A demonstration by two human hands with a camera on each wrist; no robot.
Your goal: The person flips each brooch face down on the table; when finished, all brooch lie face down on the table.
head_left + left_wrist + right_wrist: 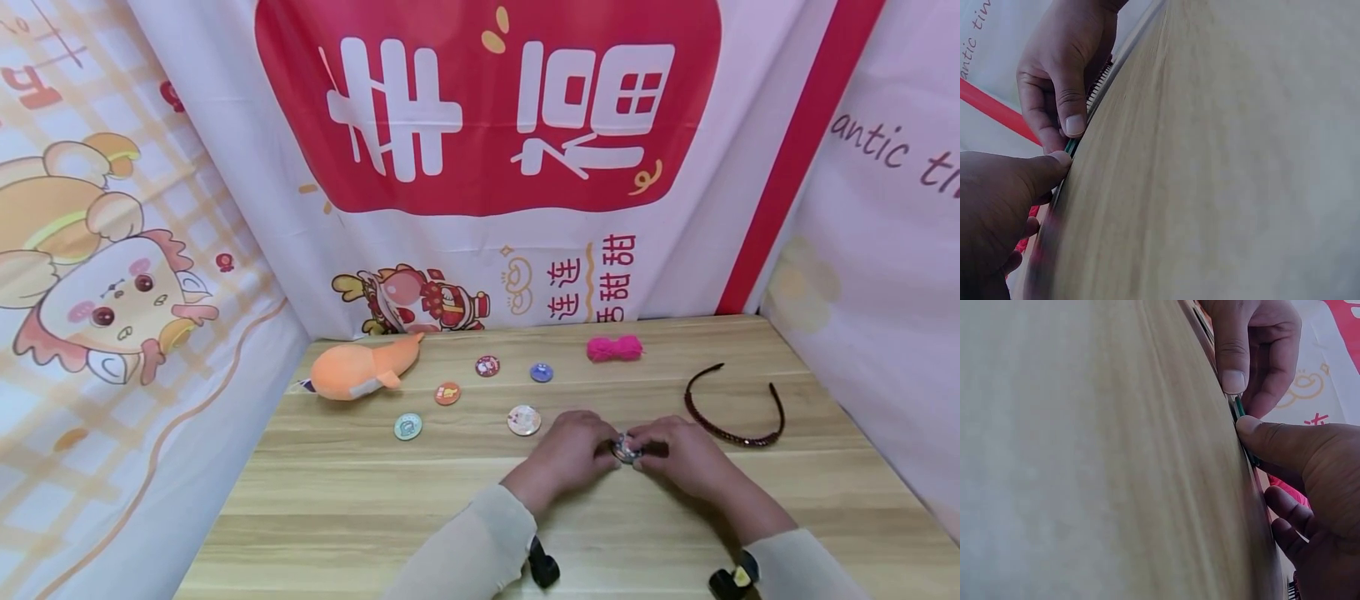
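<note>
From here, fingers of the left hand (572, 454) and right hand (681, 454) pinch a small badge (627, 448), seemingly against the tabletop (337, 517); a pale badge (523, 421) and dark headband (742, 441) lie either side, with pink yarn (615, 348) farther back.

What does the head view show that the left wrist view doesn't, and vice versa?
Only the head view shows the orange plush toy and five loose badges. Only the left wrist view shows the green edge of the held badge. Both show the left hand and right hand pinching that badge, and at least part of the headband.
</note>
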